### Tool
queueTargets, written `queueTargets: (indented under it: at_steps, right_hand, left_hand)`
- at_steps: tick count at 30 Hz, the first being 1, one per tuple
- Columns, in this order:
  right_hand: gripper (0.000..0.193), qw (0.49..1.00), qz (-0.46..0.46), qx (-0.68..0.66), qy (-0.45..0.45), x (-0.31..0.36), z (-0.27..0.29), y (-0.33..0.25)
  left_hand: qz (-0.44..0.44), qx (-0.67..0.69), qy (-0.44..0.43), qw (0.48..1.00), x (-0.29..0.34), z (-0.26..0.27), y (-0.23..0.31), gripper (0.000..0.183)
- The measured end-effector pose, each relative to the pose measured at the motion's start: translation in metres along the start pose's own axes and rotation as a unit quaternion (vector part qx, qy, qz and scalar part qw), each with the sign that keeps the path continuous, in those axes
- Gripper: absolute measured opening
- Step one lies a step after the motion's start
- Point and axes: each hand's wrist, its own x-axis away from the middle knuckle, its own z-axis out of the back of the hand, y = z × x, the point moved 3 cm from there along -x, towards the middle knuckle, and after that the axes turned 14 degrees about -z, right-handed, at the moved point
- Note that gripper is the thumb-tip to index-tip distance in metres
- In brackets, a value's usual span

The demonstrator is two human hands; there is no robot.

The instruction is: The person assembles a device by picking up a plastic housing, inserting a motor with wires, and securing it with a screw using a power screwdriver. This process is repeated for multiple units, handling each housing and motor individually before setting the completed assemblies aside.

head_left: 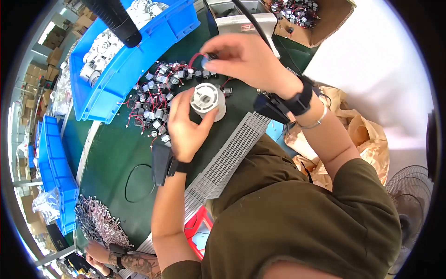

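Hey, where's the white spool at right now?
In the head view, the white spool is just above and left of centre, held by your left hand, below your right hand, with most of the motor pile to its left.

Fisheye view downward from head

Beyond the green workbench [109, 160], cardboard boxes [35, 72] pile up left; a fan [411, 188] stands right.
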Motion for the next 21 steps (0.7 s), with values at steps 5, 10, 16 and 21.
queueTargets:
  at_steps: [5,10,16,21]
  right_hand:
    - [0.026,0.991,-0.084,-0.061,-0.087,0.018,-0.006,0.026]
    - [0.029,0.996,-0.021,0.046,-0.074,0.010,-0.011,0.026]
    - [0.025,0.993,-0.107,0.008,-0.051,0.012,-0.008,0.021]
    - [0.021,0.991,-0.057,0.096,-0.068,0.015,-0.025,0.015]
  left_hand:
    - [0.030,-0.053,-0.039,0.997,-0.003,0.000,0.005,0.055]
    - [-0.040,0.001,-0.072,0.997,-0.015,0.007,0.005,0.081]
    - [0.065,0.082,-0.133,0.985,-0.010,0.009,-0.009,0.084]
    - [0.007,0.078,-0.043,0.996,-0.004,0.000,-0.010,0.064]
